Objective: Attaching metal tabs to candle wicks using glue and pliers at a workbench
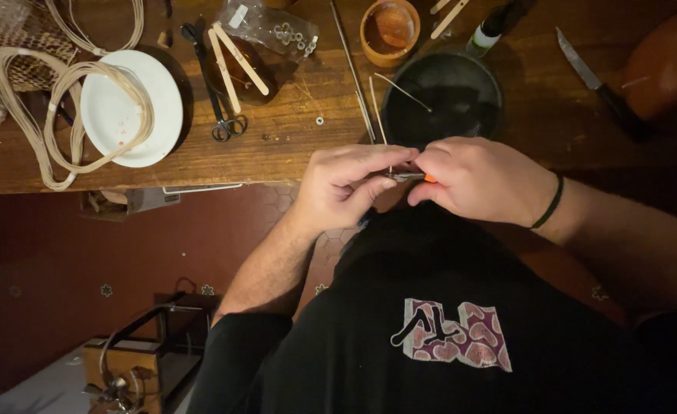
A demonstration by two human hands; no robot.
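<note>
My left hand (pixel 346 184) and my right hand (pixel 480 178) meet just below the front edge of the wooden table (pixel 277 146). Together they pinch a small metal tool with an orange handle (pixel 411 176). The left thumb and forefinger grip its metal tip, and the right hand closes round the orange end. A thin pale strand (pixel 379 115) rises from between the fingers toward the dark round bowl (pixel 442 96). A black band circles my right wrist.
On the table lie a white plate (pixel 127 107) ringed by coiled cane (pixel 39 115), black scissors (pixel 215 77), wooden sticks (pixel 235 57), a bag of small nuts (pixel 277 27), an orange cup (pixel 390 31), a knife (pixel 599 84). A wooden device (pixel 135 368) stands on the floor.
</note>
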